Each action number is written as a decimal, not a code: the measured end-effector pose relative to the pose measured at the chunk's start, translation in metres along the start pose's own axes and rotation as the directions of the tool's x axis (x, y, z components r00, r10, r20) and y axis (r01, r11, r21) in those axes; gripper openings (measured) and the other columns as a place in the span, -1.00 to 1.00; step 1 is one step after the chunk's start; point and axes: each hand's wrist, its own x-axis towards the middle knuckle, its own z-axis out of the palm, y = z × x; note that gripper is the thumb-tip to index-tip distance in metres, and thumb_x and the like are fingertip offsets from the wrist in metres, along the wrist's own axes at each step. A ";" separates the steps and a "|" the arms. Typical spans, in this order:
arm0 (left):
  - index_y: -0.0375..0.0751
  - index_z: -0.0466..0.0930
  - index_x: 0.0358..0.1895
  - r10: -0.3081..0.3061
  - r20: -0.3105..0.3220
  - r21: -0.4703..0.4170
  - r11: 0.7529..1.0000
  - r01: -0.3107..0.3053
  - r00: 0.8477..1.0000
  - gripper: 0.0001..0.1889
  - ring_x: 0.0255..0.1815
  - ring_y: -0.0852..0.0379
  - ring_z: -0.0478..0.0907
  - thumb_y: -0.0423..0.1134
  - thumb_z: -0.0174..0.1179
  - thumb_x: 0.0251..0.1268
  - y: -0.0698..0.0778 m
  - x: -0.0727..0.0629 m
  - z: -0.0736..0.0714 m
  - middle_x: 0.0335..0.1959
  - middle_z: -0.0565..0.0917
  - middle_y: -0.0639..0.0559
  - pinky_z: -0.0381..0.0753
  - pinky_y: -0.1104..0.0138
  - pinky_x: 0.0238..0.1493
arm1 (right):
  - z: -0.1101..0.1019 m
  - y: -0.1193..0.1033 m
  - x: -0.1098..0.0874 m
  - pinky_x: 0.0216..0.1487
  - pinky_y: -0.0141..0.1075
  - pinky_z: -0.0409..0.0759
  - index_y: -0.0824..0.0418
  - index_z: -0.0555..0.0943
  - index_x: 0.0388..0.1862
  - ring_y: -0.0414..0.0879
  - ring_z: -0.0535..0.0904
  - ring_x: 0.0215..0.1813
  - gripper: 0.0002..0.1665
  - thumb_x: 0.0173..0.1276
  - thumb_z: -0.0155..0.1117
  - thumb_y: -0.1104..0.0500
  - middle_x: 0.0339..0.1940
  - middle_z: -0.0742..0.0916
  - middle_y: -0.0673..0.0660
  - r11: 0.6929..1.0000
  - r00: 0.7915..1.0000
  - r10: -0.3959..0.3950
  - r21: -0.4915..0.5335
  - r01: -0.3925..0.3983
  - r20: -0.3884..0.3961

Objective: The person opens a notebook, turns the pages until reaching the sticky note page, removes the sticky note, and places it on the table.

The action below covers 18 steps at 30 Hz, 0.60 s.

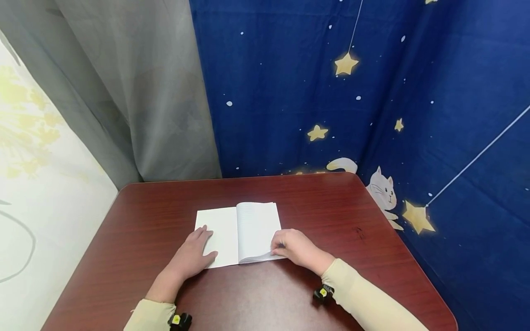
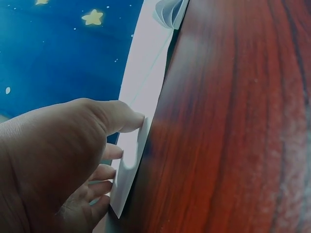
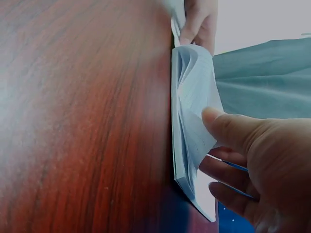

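An open notebook (image 1: 257, 230) with white pages lies on the table, its right-hand pages faintly ruled. My left hand (image 1: 192, 252) rests on the left page, thumb and fingers spread along its outer side. In the left wrist view the thumb (image 2: 130, 120) presses the blank page (image 2: 146, 73) near its edge. At the lower right corner, my right hand (image 1: 296, 248) pinches some pages between thumb and fingers. The right wrist view shows those pages (image 3: 197, 104) bowed up off the thicker stack (image 3: 180, 165) beneath, with the thumb (image 3: 218, 121) on top.
The reddish-brown wooden table (image 1: 256, 294) has rounded corners. Behind it hang a grey curtain (image 1: 165, 92) and a blue curtain (image 1: 273, 92) printed with stars and a cat. A white patterned surface (image 1: 49, 193) stands at the left. Each wrist carries a small black camera (image 1: 323, 293).
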 end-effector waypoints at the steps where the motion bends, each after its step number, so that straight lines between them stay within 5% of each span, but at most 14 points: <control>1: -0.39 0.43 0.58 0.000 0.000 -0.002 1.000 0.000 1.000 -0.27 0.70 -0.44 0.22 -0.08 0.41 0.48 0.000 0.000 0.000 0.68 0.30 -0.46 0.34 -0.30 0.57 | -0.001 0.000 0.001 -0.06 -0.32 0.68 -0.04 0.82 -0.35 -0.33 0.69 -0.18 -0.86 0.38 0.65 0.16 -0.30 0.76 -0.22 1.000 1.000 0.013 0.024 -0.013 0.002; 5: -0.39 0.43 0.57 0.002 0.003 -0.005 1.000 -0.002 1.000 -0.27 0.69 -0.44 0.23 -0.09 0.41 0.48 0.000 0.001 -0.001 0.67 0.30 -0.47 0.35 -0.30 0.57 | -0.002 0.000 0.001 -0.06 -0.32 0.68 -0.04 0.84 -0.34 -0.35 0.69 -0.18 -0.88 0.42 0.62 0.14 -0.30 0.77 -0.24 0.996 0.999 0.054 0.064 -0.054 0.000; 11: -0.39 0.49 0.53 0.015 -0.029 0.008 1.000 -0.015 0.999 -0.31 0.65 -0.44 0.29 -0.11 0.44 0.46 0.002 0.003 0.000 0.62 0.36 -0.48 0.39 -0.30 0.54 | -0.001 0.001 -0.001 0.00 -0.30 0.69 -0.04 0.82 -0.24 -0.31 0.69 -0.13 -0.89 0.50 0.56 0.18 -0.23 0.77 -0.22 0.999 0.999 0.041 -0.012 -0.042 -0.025; 14: -0.36 0.61 0.41 0.075 -0.114 0.018 0.997 -0.074 0.991 -0.41 0.56 -0.41 0.41 -0.15 0.47 0.43 0.009 0.007 0.002 0.53 0.49 -0.43 0.47 -0.28 0.48 | -0.001 0.000 -0.002 -0.01 -0.31 0.68 -0.04 0.79 -0.22 -0.28 0.68 -0.14 -0.88 0.51 0.56 0.19 -0.22 0.77 -0.20 0.999 0.999 -0.005 -0.045 0.003 -0.050; 18: -0.27 0.70 0.21 0.221 -0.204 -0.006 0.974 -0.227 0.954 -0.58 0.36 -0.25 0.60 -0.21 0.52 0.39 0.041 0.014 0.005 0.30 0.67 -0.24 0.59 -0.16 0.38 | -0.001 -0.001 -0.002 -0.06 -0.32 0.66 -0.03 0.77 -0.24 -0.27 0.65 -0.18 -0.85 0.46 0.61 0.19 -0.25 0.75 -0.21 0.996 0.994 -0.059 -0.068 0.053 -0.090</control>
